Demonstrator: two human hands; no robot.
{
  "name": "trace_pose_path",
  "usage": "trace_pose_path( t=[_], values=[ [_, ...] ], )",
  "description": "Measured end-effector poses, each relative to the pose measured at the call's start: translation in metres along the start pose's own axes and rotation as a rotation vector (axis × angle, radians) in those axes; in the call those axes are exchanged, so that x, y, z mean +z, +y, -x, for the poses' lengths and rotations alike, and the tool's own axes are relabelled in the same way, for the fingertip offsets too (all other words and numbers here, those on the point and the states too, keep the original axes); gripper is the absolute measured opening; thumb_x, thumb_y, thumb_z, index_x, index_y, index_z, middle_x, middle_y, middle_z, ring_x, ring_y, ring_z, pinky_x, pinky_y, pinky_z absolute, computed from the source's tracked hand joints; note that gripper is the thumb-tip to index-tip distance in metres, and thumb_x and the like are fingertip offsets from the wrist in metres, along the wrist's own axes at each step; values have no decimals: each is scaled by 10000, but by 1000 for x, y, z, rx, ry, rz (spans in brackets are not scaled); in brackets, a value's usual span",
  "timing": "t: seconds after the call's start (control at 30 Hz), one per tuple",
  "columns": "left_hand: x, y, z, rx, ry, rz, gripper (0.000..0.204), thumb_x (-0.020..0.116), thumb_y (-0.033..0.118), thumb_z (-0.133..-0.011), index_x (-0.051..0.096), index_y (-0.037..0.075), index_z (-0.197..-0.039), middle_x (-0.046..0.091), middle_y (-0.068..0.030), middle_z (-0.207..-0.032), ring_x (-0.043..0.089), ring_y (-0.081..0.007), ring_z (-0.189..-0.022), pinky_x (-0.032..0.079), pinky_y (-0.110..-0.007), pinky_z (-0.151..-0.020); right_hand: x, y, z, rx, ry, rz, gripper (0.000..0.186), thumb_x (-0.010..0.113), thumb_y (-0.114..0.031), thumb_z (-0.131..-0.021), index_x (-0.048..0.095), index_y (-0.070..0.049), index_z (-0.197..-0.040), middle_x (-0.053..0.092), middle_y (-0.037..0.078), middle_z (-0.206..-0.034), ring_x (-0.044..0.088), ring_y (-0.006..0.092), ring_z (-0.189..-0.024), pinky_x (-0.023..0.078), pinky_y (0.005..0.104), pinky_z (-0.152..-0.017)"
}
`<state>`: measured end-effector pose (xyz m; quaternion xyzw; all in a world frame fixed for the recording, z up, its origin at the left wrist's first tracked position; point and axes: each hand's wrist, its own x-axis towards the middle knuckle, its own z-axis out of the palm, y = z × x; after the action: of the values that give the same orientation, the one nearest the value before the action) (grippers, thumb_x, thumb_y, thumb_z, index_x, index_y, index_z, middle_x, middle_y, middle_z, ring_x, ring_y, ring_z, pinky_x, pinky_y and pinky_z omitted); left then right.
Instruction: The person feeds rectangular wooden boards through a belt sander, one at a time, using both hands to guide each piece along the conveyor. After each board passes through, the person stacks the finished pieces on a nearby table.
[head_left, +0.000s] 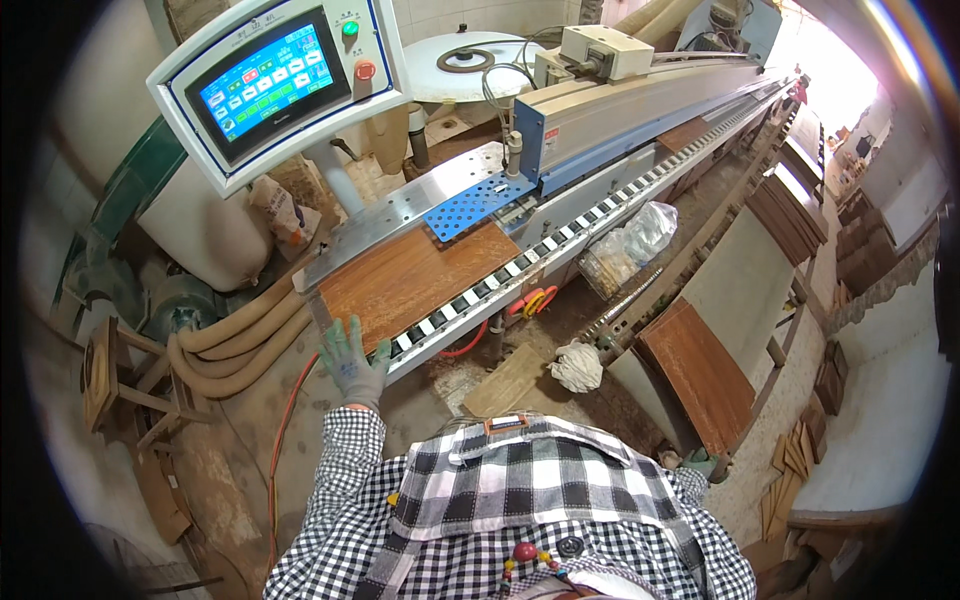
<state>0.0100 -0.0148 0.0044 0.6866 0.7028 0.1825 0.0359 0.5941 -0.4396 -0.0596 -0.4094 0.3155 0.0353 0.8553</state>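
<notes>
A brown wood-grain board (pixel 410 280) lies on the infeed of a long edge-banding machine (pixel 590 130), its far part by a blue perforated plate (pixel 470 208). My gloved left hand (pixel 351 362) rests on the board's near left end, fingers spread. At the lower right, my gloved right hand (pixel 697 463) grips the near end of another brown board (pixel 693 365), which lies on a grey sloping panel (pixel 740 260); part of this hand is hidden by my shirt.
A touchscreen panel (pixel 265 85) stands upper left, above large hoses (pixel 230 355) and a wooden stool (pixel 140 380). A roller track (pixel 470 300) runs away rightward. Stacked boards (pixel 785 205), a plastic bag (pixel 625 250), a white cloth (pixel 576 366) and a red hose are around it.
</notes>
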Motion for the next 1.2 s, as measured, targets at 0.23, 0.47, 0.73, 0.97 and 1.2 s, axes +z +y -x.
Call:
trace_pose_path(
  t=[0.23,0.47,0.73,0.97,1.2],
  values=[
    [8,-5,-1,11,24,1,791,590,588,-850,340,220,-1504,276,-121,-1562,229,-346,-1447,77,-544,-1197,7,16,-4,131,-54,102,683,647,-499,-901,446,-72,-1395,500,66,-1416,540,239,-1214,424,396,-1045],
    [0,-1,-2,-4,-12,7,788,576,604,-857,341,218,-1503,273,-130,-1564,218,-335,-1455,69,-540,-1199,46,54,0,209,-191,41,660,566,-529,-942,440,-69,-1398,474,81,-1454,523,248,-1248,411,403,-1062],
    [9,-31,11,39,71,157,776,630,530,-863,341,204,-1506,295,-139,-1557,206,-326,-1467,98,-534,-1189,52,53,38,79,-104,115,607,517,-509,-972,429,-101,-1412,481,120,-1418,457,293,-1301,356,422,-1100],
    [11,-34,13,28,16,171,685,596,462,-910,362,199,-1498,339,-119,-1548,215,-332,-1465,104,-533,-1186,41,52,31,88,-125,33,745,605,-558,-899,393,-77,-1426,430,129,-1448,424,297,-1322,341,420,-1107],
    [14,-29,7,53,24,124,666,581,457,-915,375,203,-1495,377,-133,-1527,235,-344,-1456,100,-538,-1183,21,45,11,116,-161,27,897,711,-534,-830,294,-60,-1467,378,117,-1500,432,272,-1328,341,420,-1111]
  ],
)
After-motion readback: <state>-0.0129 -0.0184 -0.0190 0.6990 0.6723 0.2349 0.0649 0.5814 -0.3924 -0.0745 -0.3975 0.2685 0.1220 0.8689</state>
